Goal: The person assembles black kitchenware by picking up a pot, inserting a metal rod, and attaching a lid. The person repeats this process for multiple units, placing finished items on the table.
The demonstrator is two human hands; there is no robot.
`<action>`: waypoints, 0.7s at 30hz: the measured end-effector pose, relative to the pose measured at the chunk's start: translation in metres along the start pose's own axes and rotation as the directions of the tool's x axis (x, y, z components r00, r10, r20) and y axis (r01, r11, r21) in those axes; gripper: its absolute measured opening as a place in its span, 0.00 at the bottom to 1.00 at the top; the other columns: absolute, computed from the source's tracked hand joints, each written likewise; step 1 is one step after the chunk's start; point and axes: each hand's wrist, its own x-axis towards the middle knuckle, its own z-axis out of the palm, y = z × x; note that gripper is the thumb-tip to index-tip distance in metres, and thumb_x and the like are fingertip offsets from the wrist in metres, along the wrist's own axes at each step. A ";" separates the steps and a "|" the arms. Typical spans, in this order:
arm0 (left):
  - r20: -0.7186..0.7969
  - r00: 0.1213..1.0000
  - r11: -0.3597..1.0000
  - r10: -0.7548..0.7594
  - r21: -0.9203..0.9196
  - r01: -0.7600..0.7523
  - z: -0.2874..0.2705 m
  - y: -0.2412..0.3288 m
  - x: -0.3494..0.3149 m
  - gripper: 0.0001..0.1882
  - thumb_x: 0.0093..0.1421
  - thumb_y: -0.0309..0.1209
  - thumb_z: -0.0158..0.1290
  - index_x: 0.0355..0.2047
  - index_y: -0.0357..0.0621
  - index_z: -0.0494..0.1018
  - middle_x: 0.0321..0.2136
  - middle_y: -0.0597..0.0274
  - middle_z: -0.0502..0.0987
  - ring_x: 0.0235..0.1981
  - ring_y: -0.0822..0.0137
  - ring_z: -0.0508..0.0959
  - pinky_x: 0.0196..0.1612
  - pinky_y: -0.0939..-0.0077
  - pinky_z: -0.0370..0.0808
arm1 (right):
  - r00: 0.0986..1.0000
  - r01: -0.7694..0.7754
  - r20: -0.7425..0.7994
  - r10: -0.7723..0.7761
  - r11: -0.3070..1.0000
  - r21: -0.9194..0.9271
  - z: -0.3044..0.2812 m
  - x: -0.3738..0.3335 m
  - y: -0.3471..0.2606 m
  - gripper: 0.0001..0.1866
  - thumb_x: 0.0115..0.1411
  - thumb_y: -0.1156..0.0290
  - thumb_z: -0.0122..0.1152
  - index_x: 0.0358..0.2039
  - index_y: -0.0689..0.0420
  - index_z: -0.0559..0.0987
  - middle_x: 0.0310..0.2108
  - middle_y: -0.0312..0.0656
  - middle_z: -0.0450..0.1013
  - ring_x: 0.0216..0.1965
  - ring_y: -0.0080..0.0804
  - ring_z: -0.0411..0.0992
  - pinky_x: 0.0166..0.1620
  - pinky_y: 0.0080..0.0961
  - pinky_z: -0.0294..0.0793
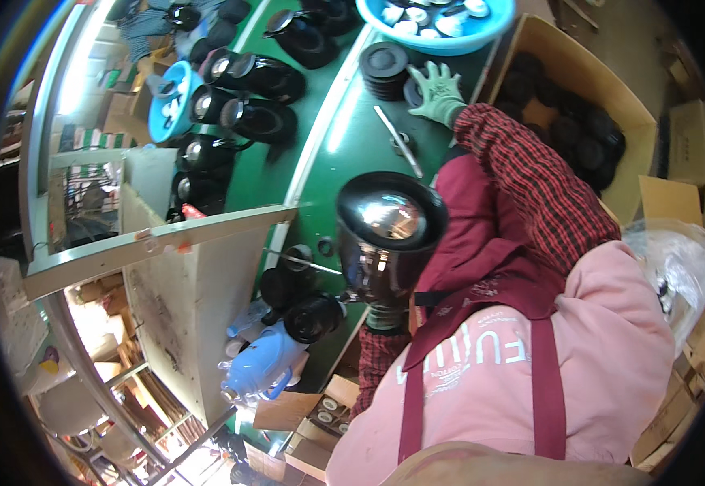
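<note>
My left hand [386, 316], in a greyish-green glove, grips a glossy dark jug [365, 263] from below, its fingers mostly hidden behind it. The jug's wide round end faces up and shows a shiny silver dome inside a black rim. Farther away, my right hand [437, 91], in a pale green glove, is open with its fingers spread. It reaches over a black disc [412, 91], partly covered by the hand; whether they touch I cannot tell. Just left of it stands a stack of black discs [385, 69]. A thin metal rod-like tool [397, 139] lies on the green table [320, 154].
Several dark jugs [259, 120] lie at the far left beside a blue basin [170, 101]. Another blue basin [450, 42] holds white round parts. At right, a cardboard box [640, 130] contains black discs. A blue jug [263, 360] and a metal frame [158, 243] are at left.
</note>
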 end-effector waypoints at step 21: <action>0.824 0.555 0.950 0.113 -0.253 0.182 -0.045 -0.033 0.006 0.29 0.61 0.34 0.57 0.65 0.54 0.71 0.61 0.59 0.74 0.60 0.56 0.75 0.63 0.59 0.71 | 0.878 0.283 -0.298 -0.374 -0.095 0.954 -0.129 -0.275 0.013 0.42 0.62 0.57 0.66 0.72 0.56 0.61 0.69 0.44 0.59 0.70 0.41 0.55 0.72 0.39 0.50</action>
